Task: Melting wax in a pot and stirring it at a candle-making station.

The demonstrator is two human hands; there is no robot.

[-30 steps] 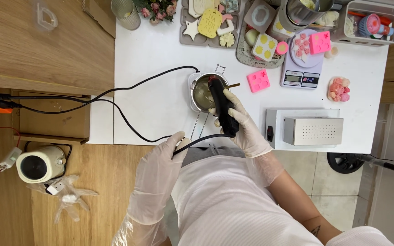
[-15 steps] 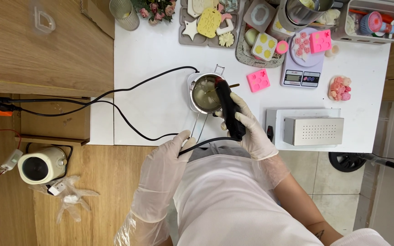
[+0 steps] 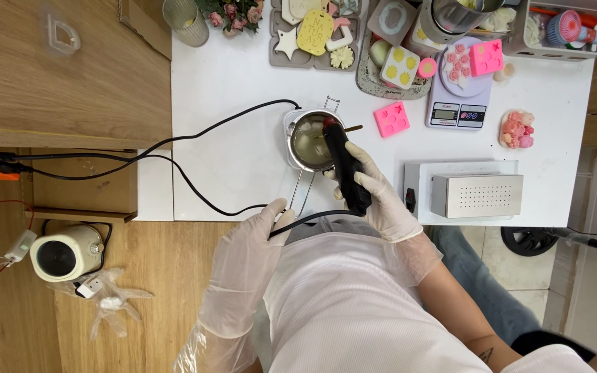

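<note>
My right hand, in a clear glove, grips a black corded heat tool with its tip pointed into a small metal pot of pale melted liquid on the white table. A thin stick rests across the pot's rim. My left hand, also gloved, holds the tool's black cable near the table's front edge, beside the pot's wire handle.
At the back are trays of moulded shapes, pink silicone moulds, a digital scale and a white bin. A grey metal box sits at the right. A small kettle stands on the floor. Another person's leg shows lower right.
The heat tool's tip has shifted slightly right over the pot. Another person's leg and hand have come into view at the lower right.
</note>
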